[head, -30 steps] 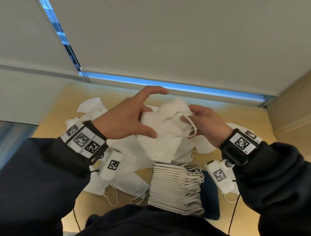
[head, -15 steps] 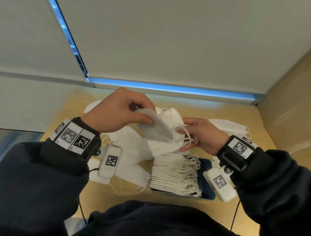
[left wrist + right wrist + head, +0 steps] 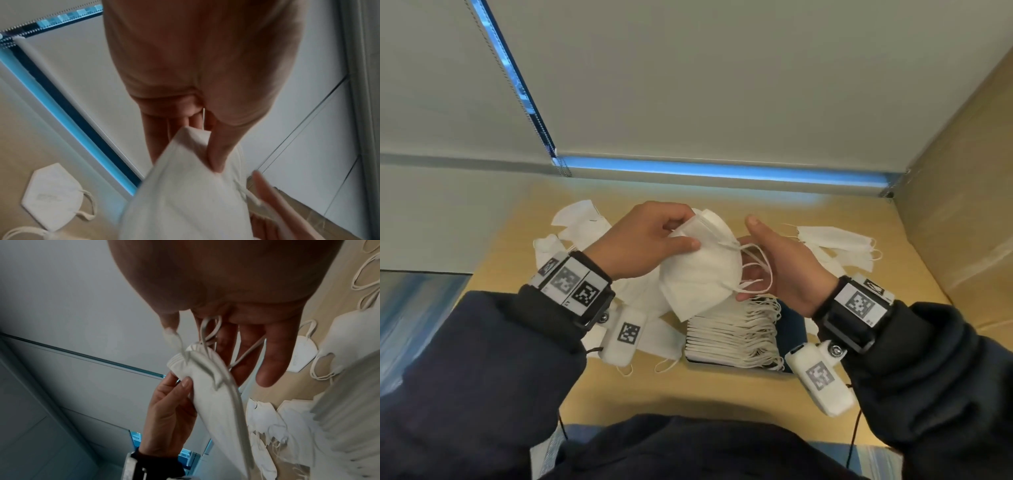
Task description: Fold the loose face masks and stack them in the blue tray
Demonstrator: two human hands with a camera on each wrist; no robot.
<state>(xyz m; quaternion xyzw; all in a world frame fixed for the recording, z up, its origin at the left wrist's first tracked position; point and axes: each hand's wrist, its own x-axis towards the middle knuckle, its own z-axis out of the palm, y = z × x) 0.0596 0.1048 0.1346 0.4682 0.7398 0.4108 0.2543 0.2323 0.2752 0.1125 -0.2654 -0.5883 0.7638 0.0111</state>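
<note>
Since half a second ago, the right hand [image 3: 784,270] has let go and opened flat at 3 o'clock of the white mask [image 3: 700,277], its straight fingers [image 3: 269,366] threaded by ear loops. Left hand [image 3: 640,243] fingers pinch the mask's top edge above the folded stack [image 3: 732,335] in the blue tray [image 3: 792,329]. Loose masks [image 3: 582,222] lie at 10 o'clock on the counter [image 3: 722,394].

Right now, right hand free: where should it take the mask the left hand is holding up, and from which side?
Judging by the pose, take the mask at its strap-side edge, coming from the right. The left hand already pinches the opposite upper edge, and the ear loops dangle against the right hand, whose fingers are straight. A pinch grip just inside the loops would probably flatten the fold.
</note>
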